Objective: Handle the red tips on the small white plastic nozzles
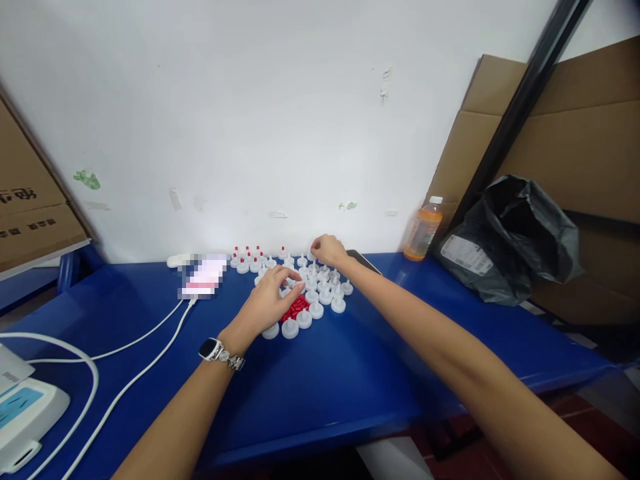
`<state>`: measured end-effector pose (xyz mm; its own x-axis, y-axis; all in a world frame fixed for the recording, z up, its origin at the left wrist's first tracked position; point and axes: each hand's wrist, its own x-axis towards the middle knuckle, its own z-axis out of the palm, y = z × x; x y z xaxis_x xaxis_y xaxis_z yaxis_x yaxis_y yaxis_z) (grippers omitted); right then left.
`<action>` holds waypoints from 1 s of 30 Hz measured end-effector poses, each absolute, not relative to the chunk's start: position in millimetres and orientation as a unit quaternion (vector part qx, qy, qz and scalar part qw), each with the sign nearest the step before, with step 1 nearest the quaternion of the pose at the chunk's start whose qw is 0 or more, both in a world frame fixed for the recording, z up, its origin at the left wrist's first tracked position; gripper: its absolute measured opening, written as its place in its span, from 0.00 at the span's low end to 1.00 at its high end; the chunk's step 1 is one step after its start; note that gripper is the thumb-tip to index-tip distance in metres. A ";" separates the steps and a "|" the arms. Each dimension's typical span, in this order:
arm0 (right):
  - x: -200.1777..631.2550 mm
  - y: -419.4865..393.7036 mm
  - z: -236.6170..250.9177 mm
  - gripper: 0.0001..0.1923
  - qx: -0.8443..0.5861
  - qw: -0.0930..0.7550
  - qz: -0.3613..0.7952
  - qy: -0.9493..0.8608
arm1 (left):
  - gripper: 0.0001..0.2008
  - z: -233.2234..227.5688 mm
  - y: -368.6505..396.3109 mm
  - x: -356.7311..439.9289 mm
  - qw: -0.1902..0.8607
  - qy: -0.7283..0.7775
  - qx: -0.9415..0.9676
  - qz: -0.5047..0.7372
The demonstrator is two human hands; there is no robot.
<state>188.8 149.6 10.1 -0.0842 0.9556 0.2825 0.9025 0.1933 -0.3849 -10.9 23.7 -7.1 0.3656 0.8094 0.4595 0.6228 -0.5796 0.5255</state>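
We work at a blue table (pixel 350 387), its back edge against a white wall (pixel 250 120); the near half is bare and open, front edge just below our forearms. Cardboard boxes (pixel 575 133) and a black bag (pixel 510 240) crowd the right end, an orange bottle (pixel 423 230) beside them. White cables (pixel 125 373) cross the left side toward a white device (pixel 25 413).

Our left hand (pixel 270 300), watch (pixel 213 349) on the wrist, reaches in palm-down, fingers curled in a pinch over the cluster of white caps (pixel 320 293); what they grip we cannot tell. A small pile of red pieces (pixel 295 308) lies just beside it. Our right hand (pixel 327 250), arm stretched long, sits at the cluster's far edge, fingers bent closed on a cap, hold unclear.
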 end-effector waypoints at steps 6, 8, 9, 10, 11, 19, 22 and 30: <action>185.3 153.8 8.3 0.09 -0.630 0.216 0.049 -0.744 | 0.14 -6.5 23.7 -8.5 0.134 0.434 0.821 0.346; 192.6 157.0 10.4 0.13 -0.647 0.229 0.033 -0.727 | 0.14 -6.1 23.7 -6.8 0.132 0.431 0.822 0.347; 197.1 159.3 11.0 0.15 -0.658 0.235 0.024 -0.715 | 0.14 -5.8 23.6 -5.8 0.131 0.431 0.823 0.346; 201.7 161.9 11.0 0.15 -0.669 0.238 0.018 -0.704 | 0.14 -5.4 23.4 -4.7 0.130 0.430 0.824 0.346; 206.0 164.7 10.3 0.15 -0.678 0.237 0.015 -0.695 | 0.14 -5.0 23.1 -3.6 0.128 0.430 0.824 0.345; 212.7 179.3 -2.5 0.09 -0.697 0.244 0.049 -0.672 | 0.14 -2.6 20.9 3.1 0.132 0.424 0.829 0.340; 211.1 174.9 -3.8 0.08 -0.693 0.260 0.059 -0.670 | 0.14 -3.2 21.4 3.5 0.132 0.420 0.830 0.343; 217.0 152.9 -1.7 0.03 -0.635 0.320 0.107 -0.695 | 0.14 -3.8 21.4 2.7 0.124 0.420 0.831 0.343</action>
